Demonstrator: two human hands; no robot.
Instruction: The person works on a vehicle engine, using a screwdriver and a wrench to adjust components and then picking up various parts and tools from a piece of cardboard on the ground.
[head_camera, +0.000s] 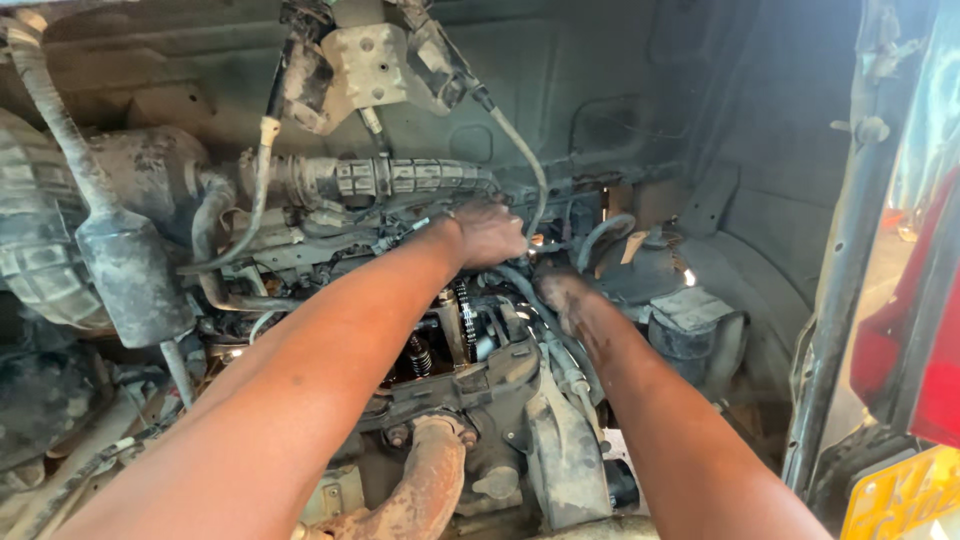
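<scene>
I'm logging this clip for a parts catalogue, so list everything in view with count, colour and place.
Engine block: one, grimy dark grey, centre.
Timing chain: one, dark metal, centre, in the open top of the engine.
Valve spring: one seen, dark, left of the chain.
Corrugated hose: one, grey, across the upper middle.
Cylindrical canister: one, dusty grey, left.
Exhaust pipe: one, rusty brown, bottom centre.
Mounting bracket: one, pale beige, top centre.
Cable: one, grey, hanging from the top to the engine.
Red body panel: one, right edge.
Left hand: one, greasy, on parts at the engine's rear.
Right hand: one, greasy, among hoses right of the chain.
</scene>
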